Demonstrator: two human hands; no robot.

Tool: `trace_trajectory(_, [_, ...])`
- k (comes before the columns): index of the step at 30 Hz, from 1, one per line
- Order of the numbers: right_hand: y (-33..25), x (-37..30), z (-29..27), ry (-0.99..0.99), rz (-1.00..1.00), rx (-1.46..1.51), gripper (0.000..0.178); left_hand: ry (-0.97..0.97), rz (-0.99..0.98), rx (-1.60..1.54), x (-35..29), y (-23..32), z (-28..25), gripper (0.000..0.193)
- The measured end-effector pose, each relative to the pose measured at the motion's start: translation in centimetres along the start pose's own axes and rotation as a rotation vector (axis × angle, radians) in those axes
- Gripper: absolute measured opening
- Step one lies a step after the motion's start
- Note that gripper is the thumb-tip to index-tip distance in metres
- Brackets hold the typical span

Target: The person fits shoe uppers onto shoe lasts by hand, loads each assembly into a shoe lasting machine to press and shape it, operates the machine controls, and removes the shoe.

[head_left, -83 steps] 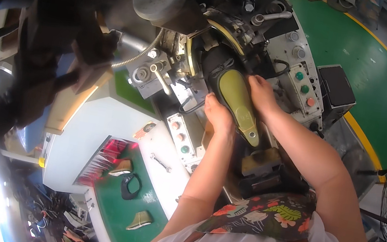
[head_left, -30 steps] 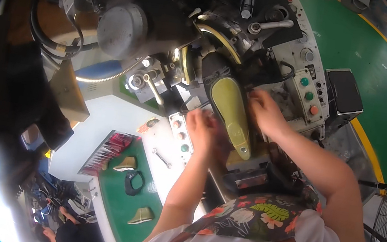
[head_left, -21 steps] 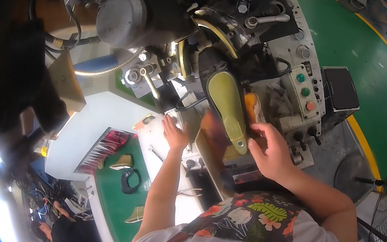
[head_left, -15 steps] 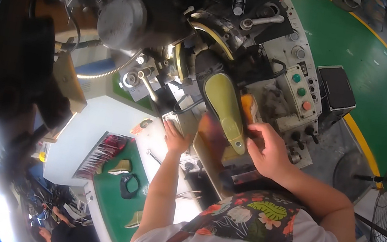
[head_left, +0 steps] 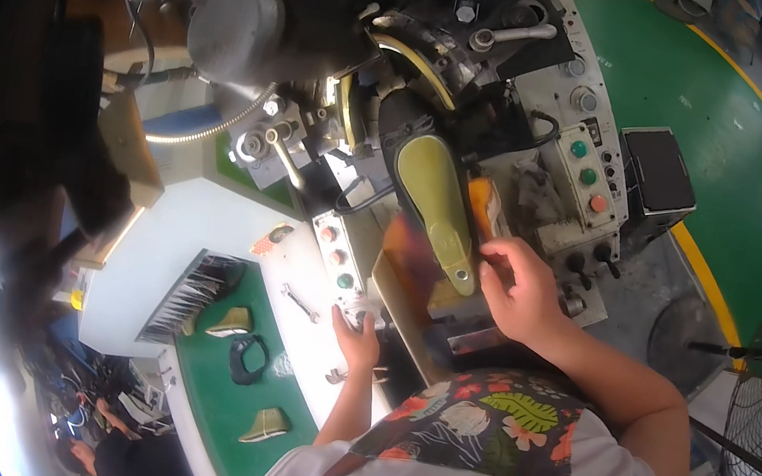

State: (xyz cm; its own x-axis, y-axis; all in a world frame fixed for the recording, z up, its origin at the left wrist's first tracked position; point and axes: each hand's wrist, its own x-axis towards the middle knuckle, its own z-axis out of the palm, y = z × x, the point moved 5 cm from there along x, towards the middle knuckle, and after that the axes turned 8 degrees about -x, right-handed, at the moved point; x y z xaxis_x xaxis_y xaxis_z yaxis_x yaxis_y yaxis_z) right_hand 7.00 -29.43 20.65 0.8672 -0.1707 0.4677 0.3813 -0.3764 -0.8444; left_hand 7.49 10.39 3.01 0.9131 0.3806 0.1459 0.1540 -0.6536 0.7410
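Note:
An olive-green shoe last (head_left: 434,202) is mounted sole side up on the machine, its narrow end toward me. Dark material runs along its left edge. My right hand (head_left: 522,290) is beside that narrow end, finger and thumb curved and apart. Its fingertips are close to the last's edge; whether they touch I cannot tell. My left hand (head_left: 357,339) is low on the left, thumb and fingers spread, by the lower end of a control strip (head_left: 336,256) with red and green buttons. It holds nothing that I can see.
A control box (head_left: 590,176) stands on the right. A wrench (head_left: 299,303) lies on the white ledge. Beyond it, a green conveyor (head_left: 212,391) carries wedge soles (head_left: 266,426) and a black strap-like piece (head_left: 247,359) past a bristle curtain (head_left: 192,298). Another person (head_left: 137,459) works at lower left.
My left hand has moved down toward me from the strip's upper buttons, which now show. My right hand stays beside the last. The conveyor's pieces have shifted, and the bristles look different.

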Motion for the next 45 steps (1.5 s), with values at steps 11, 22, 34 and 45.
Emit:
trace_trajectory(11, [0.7, -0.3, 0.4, 0.000, 0.009, 0.007, 0.014, 0.071, 0.118, -0.201, 0.4, 5.6, 1.0, 0.070])
trace_trajectory(22, [1.6, -0.6, 0.7, 0.052, 0.045, -0.017, 0.013, 0.068, 0.227, -0.099, -3.4, 14.1, 6.3, 0.091])
trace_trajectory(34, [3.0, -0.9, 0.9, 0.108, 0.019, -0.128, 0.020, -0.849, -0.039, -0.132, -16.3, 0.3, 17.1, 0.098])
trace_trajectory(45, [4.7, -0.7, 1.5, 0.014, 0.053, -0.130, 0.018, -0.641, -0.142, -0.184, -15.9, 1.5, 18.6, 0.095])
